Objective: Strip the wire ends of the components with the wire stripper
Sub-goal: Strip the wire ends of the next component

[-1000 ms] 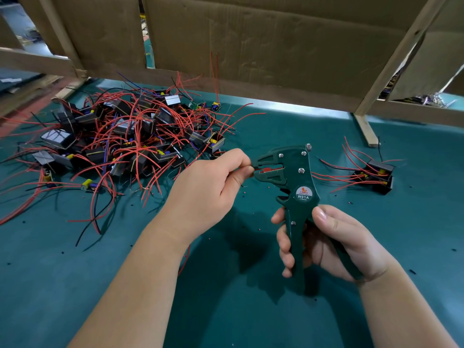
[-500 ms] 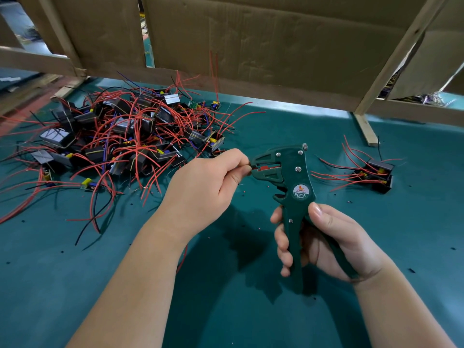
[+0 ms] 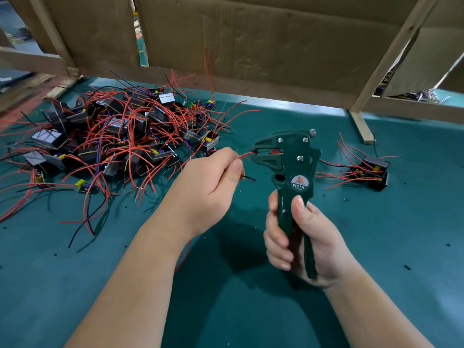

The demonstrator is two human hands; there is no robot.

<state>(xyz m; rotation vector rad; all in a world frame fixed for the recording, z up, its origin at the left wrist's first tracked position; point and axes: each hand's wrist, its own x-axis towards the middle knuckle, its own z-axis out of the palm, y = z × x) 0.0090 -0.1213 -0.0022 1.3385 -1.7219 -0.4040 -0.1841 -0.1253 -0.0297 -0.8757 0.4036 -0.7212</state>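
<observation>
Right hand (image 3: 308, 237) is clenched round the handles of the green stripper (image 3: 288, 156), fingers wrapped from the left, thumb laid up the front just under the round "W01A" sticker. The stripper is upright above the table (image 3: 251, 310), clear of the surface, head pointing left.

Left hand (image 3: 208, 189) pinches a red wire (image 3: 244, 154) between thumb and forefinger, other fingers curled in. The wire runs a short way right from the fingertips, and its end sits in the stripper's jaws. Can't tell how hard the jaws bite on it. A black wire (image 3: 247, 177) pokes out to the right below the thumb, its end free in the air. Another red lead hangs under the left wrist. Whatever component these wires belong to is hidden behind the hand.

Pile of components (image 3: 120, 136) is at the far left of the table: black blocks, some with yellow and blue parts, tangled in red and black leads that spread out over the green mat. One component (image 3: 371, 172) sits alone at the far right, well apart from the pile, its red leads fanned left towards the stripper.

Small dark and red specks are scattered over the mat. Cardboard (image 3: 251, 41) on a wooden frame (image 3: 361, 126) walls off the back edge of the table.
</observation>
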